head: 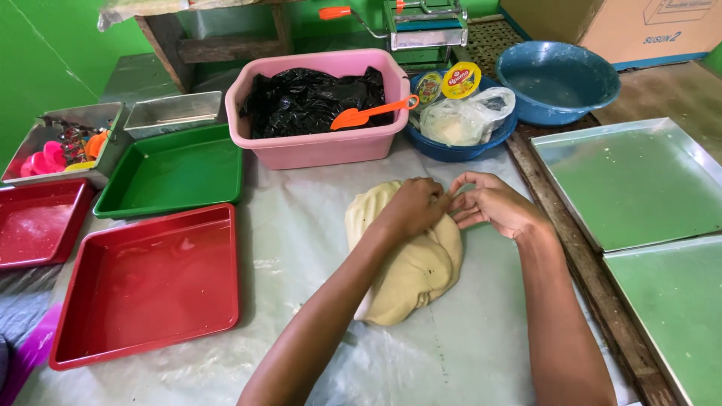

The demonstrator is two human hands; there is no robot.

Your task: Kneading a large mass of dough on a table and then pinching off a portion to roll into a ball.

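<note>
A large lump of pale yellow dough point(412, 267) lies on a clear plastic sheet point(301, 240) in the middle of the table. My left hand point(414, 207) rests curled on the dough's upper part, fingers pinching at its far edge. My right hand point(492, 203) is beside it at the dough's upper right edge, fingertips meeting those of the left and pinching the dough.
Two red trays point(150, 286) point(41, 222) and a green tray point(177, 171) lie left. A pink tub point(320, 146) with black plastic and an orange spatula point(372, 113) stands behind, beside two blue bowls point(556, 79) point(459, 146). Metal baking sheets point(635, 180) lie right.
</note>
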